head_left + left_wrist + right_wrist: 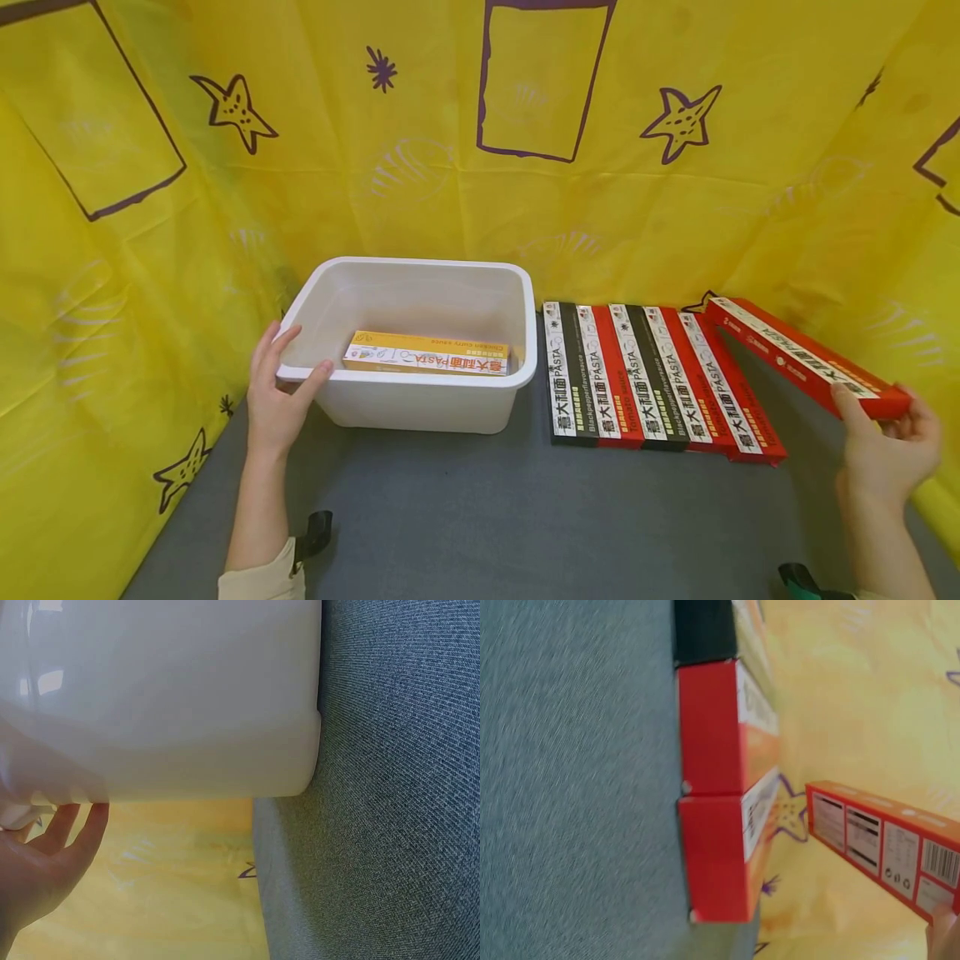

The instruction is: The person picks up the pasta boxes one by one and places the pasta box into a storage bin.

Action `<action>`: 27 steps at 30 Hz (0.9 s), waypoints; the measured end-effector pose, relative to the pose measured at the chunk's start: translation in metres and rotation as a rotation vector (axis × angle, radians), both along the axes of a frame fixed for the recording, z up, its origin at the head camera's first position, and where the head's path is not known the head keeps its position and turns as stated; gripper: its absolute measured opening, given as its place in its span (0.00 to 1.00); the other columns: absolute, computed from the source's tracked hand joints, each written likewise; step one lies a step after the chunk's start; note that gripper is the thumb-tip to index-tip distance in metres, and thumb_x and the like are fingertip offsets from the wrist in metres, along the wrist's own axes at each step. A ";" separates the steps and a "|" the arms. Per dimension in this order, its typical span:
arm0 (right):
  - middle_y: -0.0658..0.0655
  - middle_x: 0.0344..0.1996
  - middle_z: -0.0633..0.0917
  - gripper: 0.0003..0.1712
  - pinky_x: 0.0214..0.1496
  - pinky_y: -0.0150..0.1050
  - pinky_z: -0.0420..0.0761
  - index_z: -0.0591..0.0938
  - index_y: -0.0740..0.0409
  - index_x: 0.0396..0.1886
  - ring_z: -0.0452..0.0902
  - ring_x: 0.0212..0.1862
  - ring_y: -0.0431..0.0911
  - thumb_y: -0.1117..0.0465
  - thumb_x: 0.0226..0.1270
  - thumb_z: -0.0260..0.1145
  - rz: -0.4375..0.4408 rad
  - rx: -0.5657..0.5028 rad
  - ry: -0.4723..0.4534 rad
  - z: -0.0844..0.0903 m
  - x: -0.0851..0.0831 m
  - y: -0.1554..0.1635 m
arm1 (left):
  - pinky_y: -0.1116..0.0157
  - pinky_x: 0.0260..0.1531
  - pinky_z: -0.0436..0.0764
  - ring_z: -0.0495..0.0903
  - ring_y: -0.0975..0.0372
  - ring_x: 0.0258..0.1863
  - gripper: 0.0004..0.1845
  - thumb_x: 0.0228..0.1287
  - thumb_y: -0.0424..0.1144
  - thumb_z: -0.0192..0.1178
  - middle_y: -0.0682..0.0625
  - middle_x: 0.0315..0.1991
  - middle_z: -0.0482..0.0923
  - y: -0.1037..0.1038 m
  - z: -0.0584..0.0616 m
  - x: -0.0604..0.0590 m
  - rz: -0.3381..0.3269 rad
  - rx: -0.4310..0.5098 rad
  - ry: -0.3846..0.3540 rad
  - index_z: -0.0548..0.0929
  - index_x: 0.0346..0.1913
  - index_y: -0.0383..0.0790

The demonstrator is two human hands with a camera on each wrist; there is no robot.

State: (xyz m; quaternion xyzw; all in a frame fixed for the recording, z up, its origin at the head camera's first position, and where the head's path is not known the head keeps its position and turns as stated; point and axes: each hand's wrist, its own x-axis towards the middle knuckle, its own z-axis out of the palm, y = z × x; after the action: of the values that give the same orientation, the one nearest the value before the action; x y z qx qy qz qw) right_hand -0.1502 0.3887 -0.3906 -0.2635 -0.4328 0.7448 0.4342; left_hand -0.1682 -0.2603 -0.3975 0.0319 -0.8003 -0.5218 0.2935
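My right hand (888,454) grips the near end of a red pasta box (798,354), raised and slanted at the far right. The right wrist view shows that box's printed side (881,844) with a barcode, and a bit of the hand (943,937). At the left front corner of a white plastic bin (420,408), my left hand (277,408) holds the rim between thumb and fingers. Its fingertips (94,821) press the bin's outer wall in the left wrist view. Inside the bin lies one yellow pasta box (427,352).
Right of the bin, several pasta boxes lie side by side, black ones (566,375) alternating with red ones (607,375); the rightmost red box (735,387) is slightly askew. A yellow patterned cloth (420,167) encloses the back and sides of the grey table (480,517).
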 end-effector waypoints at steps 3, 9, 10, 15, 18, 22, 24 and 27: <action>0.56 0.46 0.79 0.36 0.38 0.24 0.79 0.82 0.60 0.50 0.75 0.43 0.41 0.84 0.37 0.76 0.023 0.003 0.038 0.005 -0.001 -0.006 | 0.65 0.52 0.68 0.59 0.57 0.69 0.34 0.52 0.33 0.71 0.56 0.73 0.58 0.000 0.000 0.000 0.000 -0.001 0.001 0.76 0.65 0.45; 0.57 0.45 0.83 0.32 0.37 0.26 0.80 0.83 0.62 0.49 0.76 0.40 0.43 0.83 0.40 0.75 0.084 0.009 0.084 0.015 0.000 -0.022 | 0.65 0.54 0.68 0.59 0.55 0.69 0.33 0.54 0.32 0.70 0.52 0.73 0.57 0.005 0.007 0.004 0.003 0.009 -0.017 0.75 0.65 0.41; 0.57 0.44 0.83 0.31 0.36 0.27 0.81 0.83 0.63 0.49 0.76 0.39 0.43 0.83 0.40 0.75 0.098 0.002 0.100 0.017 0.000 -0.025 | 0.64 0.54 0.68 0.59 0.55 0.69 0.33 0.54 0.32 0.69 0.52 0.73 0.57 0.005 0.007 0.004 0.004 0.009 -0.020 0.75 0.65 0.41; 0.60 0.41 0.84 0.29 0.32 0.32 0.83 0.82 0.69 0.50 0.77 0.37 0.46 0.86 0.43 0.70 0.205 -0.063 0.201 0.027 0.002 -0.042 | 0.65 0.54 0.67 0.58 0.55 0.70 0.33 0.54 0.33 0.70 0.53 0.73 0.57 0.001 -0.001 0.001 0.013 0.009 -0.027 0.75 0.66 0.41; 0.61 0.41 0.84 0.29 0.31 0.36 0.83 0.81 0.70 0.51 0.78 0.38 0.47 0.87 0.46 0.67 0.288 -0.130 0.247 0.032 0.003 -0.050 | 0.66 0.53 0.67 0.58 0.55 0.70 0.33 0.53 0.33 0.70 0.53 0.73 0.57 0.000 -0.002 0.000 0.013 0.008 -0.024 0.75 0.66 0.42; 0.62 0.39 0.84 0.27 0.32 0.38 0.84 0.80 0.70 0.52 0.79 0.39 0.48 0.87 0.51 0.64 0.389 -0.193 0.296 0.037 0.005 -0.059 | 0.66 0.52 0.68 0.59 0.56 0.69 0.34 0.53 0.33 0.71 0.55 0.73 0.57 -0.001 -0.002 -0.001 0.005 0.007 -0.015 0.75 0.66 0.44; 0.62 0.38 0.84 0.26 0.34 0.38 0.84 0.80 0.71 0.53 0.79 0.40 0.49 0.87 0.52 0.62 0.439 -0.202 0.323 0.039 0.006 -0.064 | 0.66 0.52 0.68 0.59 0.57 0.69 0.33 0.53 0.33 0.71 0.56 0.73 0.57 -0.001 -0.001 -0.001 0.003 0.008 -0.015 0.75 0.66 0.45; 0.63 0.41 0.84 0.26 0.37 0.39 0.84 0.79 0.71 0.54 0.80 0.42 0.50 0.86 0.55 0.61 0.512 -0.197 0.353 0.042 0.007 -0.073 | 0.65 0.52 0.68 0.59 0.57 0.69 0.33 0.54 0.34 0.70 0.55 0.73 0.57 0.000 -0.001 -0.001 0.003 0.009 -0.020 0.75 0.66 0.44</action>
State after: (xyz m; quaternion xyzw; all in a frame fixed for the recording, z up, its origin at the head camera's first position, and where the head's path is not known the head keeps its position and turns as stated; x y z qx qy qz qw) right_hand -0.1431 0.3158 -0.3488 -0.0533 -0.3289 0.9023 0.2735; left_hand -0.1688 -0.2607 -0.3981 0.0394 -0.8009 -0.5246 0.2862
